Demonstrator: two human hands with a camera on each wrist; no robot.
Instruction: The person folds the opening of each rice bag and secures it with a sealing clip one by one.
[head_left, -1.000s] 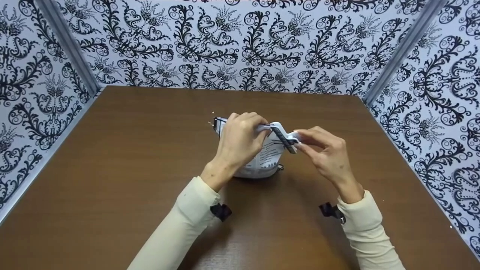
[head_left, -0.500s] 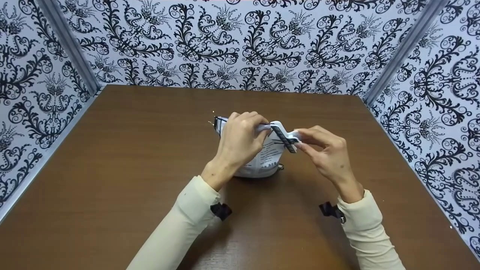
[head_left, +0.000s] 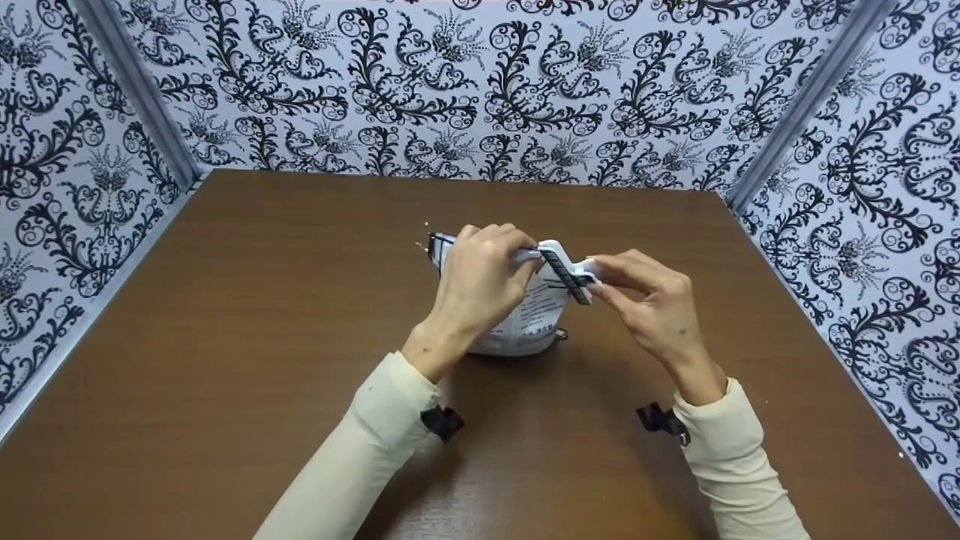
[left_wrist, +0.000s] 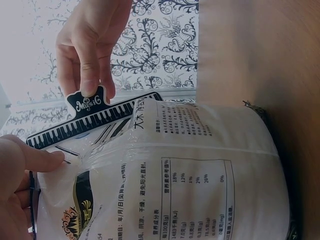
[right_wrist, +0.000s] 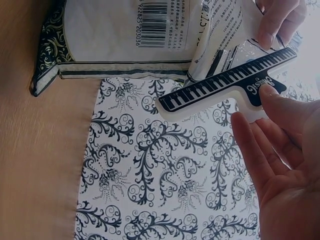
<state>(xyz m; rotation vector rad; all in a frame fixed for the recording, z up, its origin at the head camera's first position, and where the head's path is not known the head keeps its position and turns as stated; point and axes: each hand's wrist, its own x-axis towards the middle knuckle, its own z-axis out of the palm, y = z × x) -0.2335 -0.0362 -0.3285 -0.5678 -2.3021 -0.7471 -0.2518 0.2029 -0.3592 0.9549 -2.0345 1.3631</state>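
A white printed plastic food bag (head_left: 517,330) stands upright on the table, its top folded over. My left hand (head_left: 480,277) pinches that folded top between thumb and fingers. With thumb and fingertips my right hand (head_left: 652,300) grips the tab of a clip (right_wrist: 227,80) with a piano-key pattern and the word "Music". The clip's long bar lies slanted across the bag's right upper edge, as the left wrist view shows of the bag (left_wrist: 200,150). Nutrition print faces the left wrist camera, and a barcode faces the right one.
The brown wooden table (head_left: 262,300) extends around the bag. Patterned black-and-white panels (head_left: 450,90) stand behind and at both sides, joined by grey metal posts (head_left: 142,97). Black straps (head_left: 442,424) hang at the wrists.
Almost nothing differs. The right hand and the clip have shifted very slightly upward; the left hand and bag keep their places.
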